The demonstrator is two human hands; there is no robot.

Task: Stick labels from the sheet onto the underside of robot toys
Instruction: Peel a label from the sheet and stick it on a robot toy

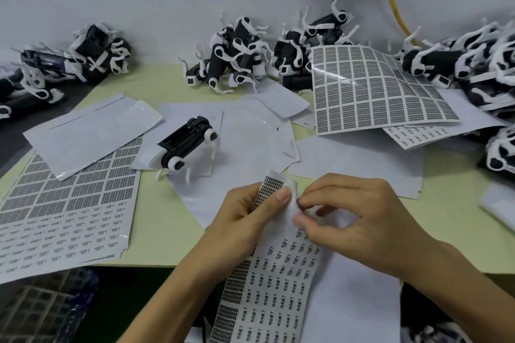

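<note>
A long label sheet [274,284] with rows of small printed labels runs from the bottom edge up to my hands. My left hand [248,214] grips its curled top end, thumb pressed on the front. My right hand [354,217] pinches at the sheet's white edge right beside the left thumb, finger and thumb tips together. One black-and-white robot toy [189,145] lies upside down on white paper in the middle of the table, apart from both hands.
Piles of robot toys lie at the far left [69,61], along the back [245,53] and at the right [479,69]. Other label sheets lie at the left [67,203] and back right [373,86]. A white bag [92,133] and loose backing papers [356,164] cover the green table [164,237].
</note>
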